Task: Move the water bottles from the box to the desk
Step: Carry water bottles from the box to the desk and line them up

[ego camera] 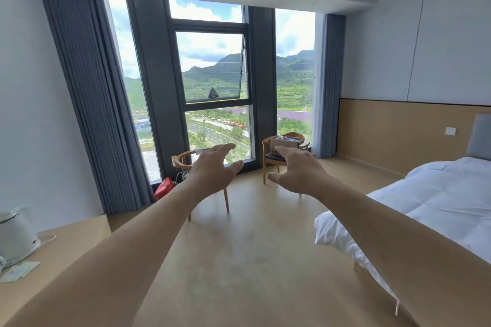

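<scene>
hands [212, 167] 2 | chairs [183, 160] 2 | box [285, 143] 1 | kettle [14, 236] 1 | bed [425, 207] 1

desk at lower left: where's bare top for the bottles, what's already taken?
On the desk, the free patch is the far end, between the kettle and the corner by the curtain. The near-left part is crowded: kettle, its cord, and paper cards. Both hands are empty, spread open; the box sits on the far chair.

Cardboard box [283, 144] on far chair seat, w/ bottles [288, 139] inside (blurry), desk [66, 244] near left
</scene>
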`<state>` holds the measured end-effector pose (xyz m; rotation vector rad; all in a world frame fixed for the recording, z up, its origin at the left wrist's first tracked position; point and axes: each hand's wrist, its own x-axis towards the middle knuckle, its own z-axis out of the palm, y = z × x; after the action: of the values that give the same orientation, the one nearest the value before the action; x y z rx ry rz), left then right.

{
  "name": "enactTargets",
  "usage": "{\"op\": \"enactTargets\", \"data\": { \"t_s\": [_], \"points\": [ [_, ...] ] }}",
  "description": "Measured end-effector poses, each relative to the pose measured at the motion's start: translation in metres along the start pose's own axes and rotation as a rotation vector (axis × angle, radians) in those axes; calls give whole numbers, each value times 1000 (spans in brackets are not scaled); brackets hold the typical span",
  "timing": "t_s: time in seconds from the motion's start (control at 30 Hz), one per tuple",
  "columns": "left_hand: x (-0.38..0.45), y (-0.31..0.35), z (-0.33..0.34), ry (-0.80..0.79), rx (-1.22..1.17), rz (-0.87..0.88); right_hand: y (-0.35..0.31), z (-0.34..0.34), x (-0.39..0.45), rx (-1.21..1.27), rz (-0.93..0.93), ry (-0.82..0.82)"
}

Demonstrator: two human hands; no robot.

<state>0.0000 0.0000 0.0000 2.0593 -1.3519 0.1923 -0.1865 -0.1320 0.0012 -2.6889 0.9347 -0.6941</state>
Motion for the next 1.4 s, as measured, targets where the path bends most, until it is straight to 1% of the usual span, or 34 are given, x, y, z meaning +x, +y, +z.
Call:
{"op": "enactTargets", "data": {
  "t_s": [0.13,0.27,0.43,0.6,0.8,1.0,1.23,1.4],
  "points": [
    [17,-21,5,-41,-23,-44,-2,12,21,9,51,-17],
    [45,-35,22,-44,-12,-43,4,29,53,-5,54,-26],
    [94,-45,62,-68,-7,-40,36,52,102,-13,59,-33],
    [175,-48,110,-74,-10,-32,93,64,174,-24,72,-23],
    [297,-35,166,-73,-23,-26,167,56,286,-58,71,-36],
    [398,-36,211,-51,-24,-56,223,62,385,-30,59,-24],
    [490,-72,266,-99,-32,-76,272,108,474,-36,99,-47],
    [562,-116,298,-91,-65,-32,288,143,546,-52,127,-25]
  ]
}}
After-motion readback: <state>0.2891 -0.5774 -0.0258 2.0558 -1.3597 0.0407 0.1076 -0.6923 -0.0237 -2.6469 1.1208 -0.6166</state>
